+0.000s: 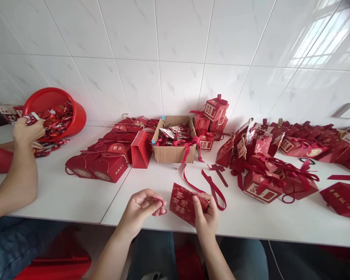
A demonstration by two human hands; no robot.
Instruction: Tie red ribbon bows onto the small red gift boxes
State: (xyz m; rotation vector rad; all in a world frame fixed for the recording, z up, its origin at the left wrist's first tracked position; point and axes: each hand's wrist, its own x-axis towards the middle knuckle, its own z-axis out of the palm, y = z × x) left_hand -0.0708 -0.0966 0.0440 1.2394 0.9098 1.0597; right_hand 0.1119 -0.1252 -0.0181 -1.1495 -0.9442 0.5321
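Note:
My right hand grips a red candy box with pale lettering, thumb on its printed face, just above the table's front edge. To its left, my left hand is closed, fingers curled in a pinch. A bit of dark red shows at those fingertips, too small to name. The left hand and the box are apart. Behind the box, a loose red ribbon lies curled on the white table. Beyond it stands a cardboard box holding tags and ribbons.
Finished-looking red boxes are grouped left of the cardboard box, and ribboned boxes crowd the right. At far left, another person's hand holds small packets by a tipped red bucket of wrapped sweets. A tiled wall backs the table.

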